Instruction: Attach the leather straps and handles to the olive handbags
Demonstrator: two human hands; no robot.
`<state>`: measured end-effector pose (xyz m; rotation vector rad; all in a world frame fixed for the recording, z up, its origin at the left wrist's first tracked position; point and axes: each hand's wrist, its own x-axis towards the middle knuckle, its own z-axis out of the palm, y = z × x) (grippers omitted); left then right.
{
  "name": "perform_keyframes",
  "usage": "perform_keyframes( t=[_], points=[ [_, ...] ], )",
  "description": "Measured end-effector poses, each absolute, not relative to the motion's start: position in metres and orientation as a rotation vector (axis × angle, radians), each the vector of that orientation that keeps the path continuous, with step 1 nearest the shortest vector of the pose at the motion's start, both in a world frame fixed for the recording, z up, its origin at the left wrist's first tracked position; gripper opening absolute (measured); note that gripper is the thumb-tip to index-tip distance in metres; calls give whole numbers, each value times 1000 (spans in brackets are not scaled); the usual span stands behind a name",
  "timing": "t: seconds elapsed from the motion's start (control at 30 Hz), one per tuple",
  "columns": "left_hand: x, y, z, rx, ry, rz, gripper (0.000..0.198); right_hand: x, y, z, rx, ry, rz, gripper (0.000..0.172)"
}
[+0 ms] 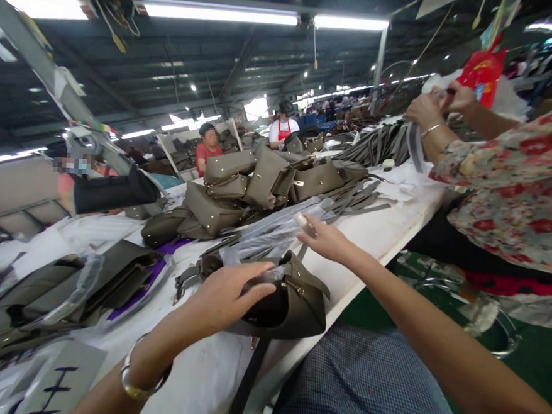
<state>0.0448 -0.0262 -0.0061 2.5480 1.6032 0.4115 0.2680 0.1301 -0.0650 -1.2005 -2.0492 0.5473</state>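
A grey-brown handbag (304,313) rests at the table edge in front of me, its dark opening facing me and a strap hanging below it. My left hand (222,295) reaches over the bag, with thumb and fingers closed around its handle (278,273), which looks wrapped in clear plastic. Beyond the bag, my right hand (328,239) is raised over the table with its fingers drawn together. A small whitish thing shows at those fingertips, too blurred to name. Long straps in clear plastic (267,235) lie just left of that hand.
Several matching handbags (268,178) are piled further along the white table (397,225). More bags (81,288) lie to the left, near a marked card (63,381). At the right, a co-worker in a floral top (519,173) handles something small. A metal stool (503,336) stands below.
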Motion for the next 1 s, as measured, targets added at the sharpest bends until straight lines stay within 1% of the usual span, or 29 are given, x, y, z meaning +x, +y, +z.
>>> perform_keyframes(
  t=[0.03, 0.07, 0.13, 0.2, 0.3, 0.37, 0.43, 0.5, 0.57, 0.6, 0.63, 0.7, 0.8, 0.9, 0.93, 1.0],
  points=[
    [37, -25, -6, 2635, 1597, 381, 35, 262, 132, -59, -1155, -2073, 508, 51],
    [31, -24, -7, 2728, 1605, 385, 30, 257, 130, -51, -1090, -2079, 483, 50],
    [25, -23, -8, 2931, 1653, 490, 26, 247, 115, -34, -896, -2112, 506, 41],
    [27, -22, -8, 3129, 1682, 665, 27, 240, 94, -17, -646, -2196, 692, 37],
    [35, -20, -5, 3284, 1661, 898, 27, 235, 70, 3, -404, -2339, 1112, 48],
    [36, -17, -3, 3162, 1788, 941, 31, 237, 63, 10, -400, -2348, 1326, 50],
    [27, -14, -2, 2924, 1968, 848, 38, 244, 64, 11, -449, -2300, 1431, 47],
    [7, -14, -2, 2706, 2087, 686, 38, 256, 68, 9, -472, -2252, 1450, 46],
    [-19, -17, -1, 2563, 2164, 570, 29, 269, 73, 6, -500, -2221, 1426, 46],
    [-31, -19, 0, 2510, 2212, 566, 26, 274, 75, 6, -520, -2217, 1404, 48],
    [-42, -21, 2, 2470, 2265, 600, 26, 278, 76, 7, -552, -2213, 1375, 49],
    [-55, -25, 10, 2447, 2360, 783, 30, 279, 77, 14, -627, -2187, 1305, 51],
    [-45, -25, 35, 2607, 2353, 1083, 32, 265, 73, 41, -670, -2060, 1249, 56],
    [-12, -22, 69, 2902, 2152, 1199, 31, 244, 61, 80, -615, -2015, 1374, 63],
    [-1, -20, 79, 2973, 2057, 1229, 32, 239, 57, 93, -603, -2063, 1443, 63],
    [13, -18, 93, 3000, 1873, 1318, 34, 236, 48, 113, -581, -2152, 1497, 55]
  ],
)
